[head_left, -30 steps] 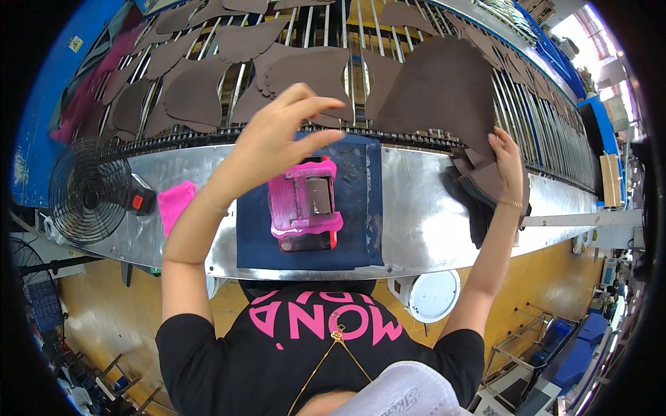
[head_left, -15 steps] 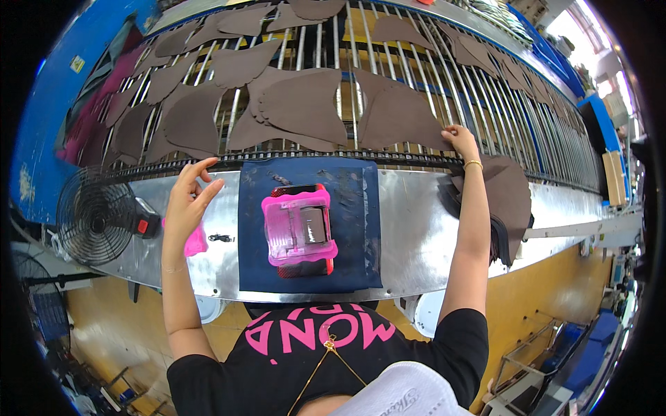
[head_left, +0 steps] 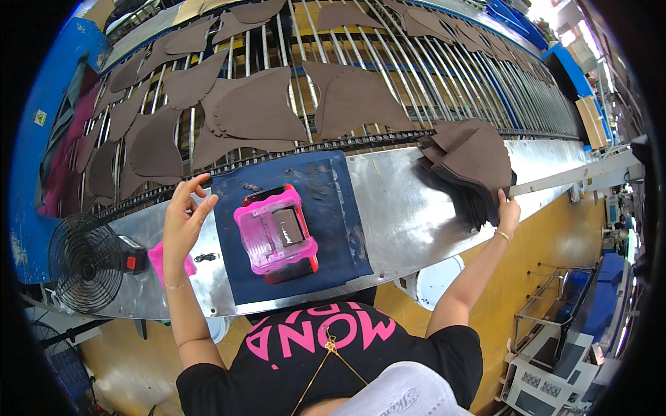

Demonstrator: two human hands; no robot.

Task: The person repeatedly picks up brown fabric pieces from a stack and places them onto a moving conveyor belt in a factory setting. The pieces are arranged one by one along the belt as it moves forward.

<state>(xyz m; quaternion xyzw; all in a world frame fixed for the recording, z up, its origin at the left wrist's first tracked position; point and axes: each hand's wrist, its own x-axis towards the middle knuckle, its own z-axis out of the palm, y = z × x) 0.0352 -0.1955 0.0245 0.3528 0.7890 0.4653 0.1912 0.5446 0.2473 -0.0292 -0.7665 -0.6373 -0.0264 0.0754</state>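
Note:
My left hand (head_left: 184,220) hovers with fingers apart over the steel bench (head_left: 395,208), just left of a dark blue mat (head_left: 333,201); it holds nothing. A pink plastic box (head_left: 275,231) sits on that mat. My right hand (head_left: 506,209) reaches to the right end of the bench and grips the near edge of a stack of brown cut fabric pieces (head_left: 472,163). More brown pieces (head_left: 354,104) lie spread on the roller conveyor (head_left: 444,76) beyond the bench.
A small black fan (head_left: 83,262) stands at the bench's left end, with a pink cloth (head_left: 158,260) beside it. A small dark object (head_left: 204,257) lies near my left hand. Blue bins and a metal trolley (head_left: 555,340) stand on the yellow floor at right.
My right hand left the conveyor edge and swung right onto the brown stack. My left hand, raised over the mat a second ago, dropped to the bench's left side. The conveyor pieces shifted.

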